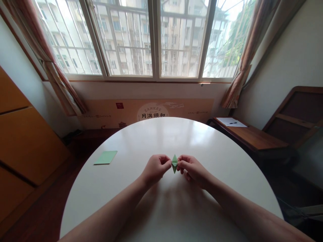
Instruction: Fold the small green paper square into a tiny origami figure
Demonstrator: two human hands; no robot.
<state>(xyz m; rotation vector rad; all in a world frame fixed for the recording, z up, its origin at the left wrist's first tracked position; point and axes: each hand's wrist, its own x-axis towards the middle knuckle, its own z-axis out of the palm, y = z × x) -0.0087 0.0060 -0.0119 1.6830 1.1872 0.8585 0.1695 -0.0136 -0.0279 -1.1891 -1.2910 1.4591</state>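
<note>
Between my two hands is a small piece of folded green paper (174, 163), diamond-shaped with a pointed top and bottom. My left hand (158, 168) pinches its left side between thumb and fingers. On the other side, my right hand (193, 168) grips the right edge with thumb and index finger, the other fingers curled beneath. The paper is held just over the white round table (209, 208), about the middle. To the left lies a flat green paper square (106, 157), possibly a stack of sheets.
A wooden side table (254, 136) at the right bears white paper (230, 122) with a dark object on it. Behind the round table are a printed banner (101, 114) and a barred window (131, 40). A wooden cabinet (27, 141) stands at the left.
</note>
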